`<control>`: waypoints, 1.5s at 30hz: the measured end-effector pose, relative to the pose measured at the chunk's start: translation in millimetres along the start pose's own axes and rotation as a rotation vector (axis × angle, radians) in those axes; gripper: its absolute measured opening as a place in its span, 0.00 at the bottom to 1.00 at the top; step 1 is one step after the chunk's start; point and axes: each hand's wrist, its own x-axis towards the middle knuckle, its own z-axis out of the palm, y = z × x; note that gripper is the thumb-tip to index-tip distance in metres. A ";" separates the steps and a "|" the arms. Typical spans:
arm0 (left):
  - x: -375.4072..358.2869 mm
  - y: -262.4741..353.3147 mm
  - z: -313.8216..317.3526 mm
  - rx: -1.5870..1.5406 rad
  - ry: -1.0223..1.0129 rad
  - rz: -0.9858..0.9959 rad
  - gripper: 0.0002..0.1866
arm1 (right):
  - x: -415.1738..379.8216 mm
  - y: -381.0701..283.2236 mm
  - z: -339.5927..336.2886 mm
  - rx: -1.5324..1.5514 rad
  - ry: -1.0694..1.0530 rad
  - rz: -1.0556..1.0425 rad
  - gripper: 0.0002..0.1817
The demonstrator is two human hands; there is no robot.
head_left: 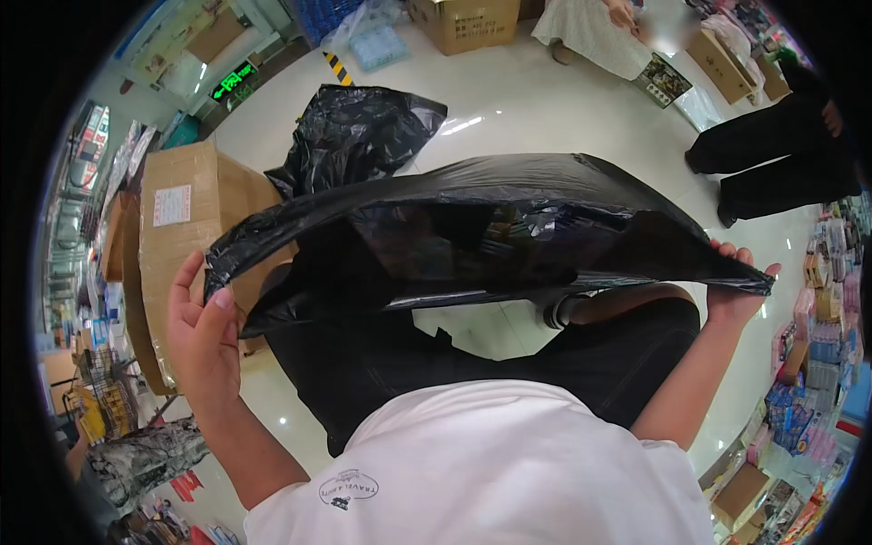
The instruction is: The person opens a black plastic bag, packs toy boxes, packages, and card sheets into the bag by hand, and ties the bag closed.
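Observation:
A large black plastic bag (545,177) is stretched wide between my two hands, above my knees. Its mouth gapes toward me, and dim packages show inside. My left hand (202,322) grips the rim at the left end, thumb on the near side. At the right end, my right hand (738,289) has its fingers wrapped round the bag's gathered corner. Just beyond the bag, a second black plastic bag (368,132) sits on the floor. Beside my left hand stands a brown cardboard box (195,245) with a white label.
Another cardboard box (463,25) and a light blue packet (380,47) are at the back. A person in black trousers (772,163) stands at the right, another person in a pale skirt (586,36) farther back. Shelves of packaged goods (817,363) line the right side.

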 end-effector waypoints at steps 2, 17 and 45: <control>3.0 -10.5 -3.7 -0.083 0.002 0.057 0.33 | 15.0 5.1 -30.4 -0.043 -0.132 0.020 0.33; 34.1 -62.4 2.7 -0.306 0.062 0.235 0.16 | 29.4 51.8 -16.5 0.057 -0.214 0.038 0.28; -55.3 -42.9 -50.4 -0.044 -0.537 0.077 0.16 | -53.4 8.6 -59.1 -0.306 -0.031 0.096 0.12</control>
